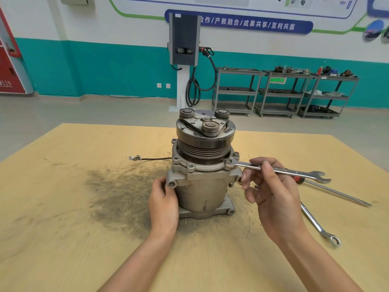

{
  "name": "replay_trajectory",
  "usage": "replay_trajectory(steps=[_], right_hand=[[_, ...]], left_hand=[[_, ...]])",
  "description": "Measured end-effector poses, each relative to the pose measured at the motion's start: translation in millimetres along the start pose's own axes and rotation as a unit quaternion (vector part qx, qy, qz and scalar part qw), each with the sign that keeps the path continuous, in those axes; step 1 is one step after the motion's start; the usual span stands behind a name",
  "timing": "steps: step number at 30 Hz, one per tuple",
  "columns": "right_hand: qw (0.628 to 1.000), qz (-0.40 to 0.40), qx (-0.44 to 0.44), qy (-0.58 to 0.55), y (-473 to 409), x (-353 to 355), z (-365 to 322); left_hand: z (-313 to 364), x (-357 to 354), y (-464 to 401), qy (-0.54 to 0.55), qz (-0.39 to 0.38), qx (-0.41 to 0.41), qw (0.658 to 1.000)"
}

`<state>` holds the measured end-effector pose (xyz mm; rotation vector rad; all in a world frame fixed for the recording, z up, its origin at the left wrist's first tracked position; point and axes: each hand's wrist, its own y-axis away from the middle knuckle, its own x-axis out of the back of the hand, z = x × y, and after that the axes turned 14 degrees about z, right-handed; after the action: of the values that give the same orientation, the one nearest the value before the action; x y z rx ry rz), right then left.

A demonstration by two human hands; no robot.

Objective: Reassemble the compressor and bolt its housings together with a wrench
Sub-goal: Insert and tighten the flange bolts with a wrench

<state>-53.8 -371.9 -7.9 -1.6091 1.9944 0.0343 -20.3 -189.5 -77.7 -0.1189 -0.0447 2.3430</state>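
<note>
Two bare forearms seen from above, left hand [164, 199] and right hand [271, 192] ungloved, no sleeves apparently reaching the wrists, nails short

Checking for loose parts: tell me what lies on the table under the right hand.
Under the right hand a second wrench and a screwdriver lie on the table; the hand covers their near ends.
</note>
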Motion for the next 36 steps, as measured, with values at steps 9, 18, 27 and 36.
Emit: replay_trajectory(steps=[9, 18, 27, 36], right_hand=[[0.978, 0.006, 0.173, 0.120, 14.1, -8.4, 4.0], [0.986, 0.021, 0.131, 0.096, 11.3, -7.0, 3.5], [0.998, 0.017, 0.056, 0.036, 6.0, -4.0, 1.2], [0.988, 0.016, 0.120, 0.091, 11.6, -7.5, 2.1]], left_hand=[[0.6, -0.3, -0.3, 0.000, 0.002, -0.003, 1.000], [0.9, 0.2, 0.3, -0.003, 0.007, -0.008, 1.000], [1.9, -0.1, 1.4, -0.010, 0.011, -0.013, 1.000], [3.3, 0.9, 1.8, -0.007, 0.005, -0.010, 1.000]])
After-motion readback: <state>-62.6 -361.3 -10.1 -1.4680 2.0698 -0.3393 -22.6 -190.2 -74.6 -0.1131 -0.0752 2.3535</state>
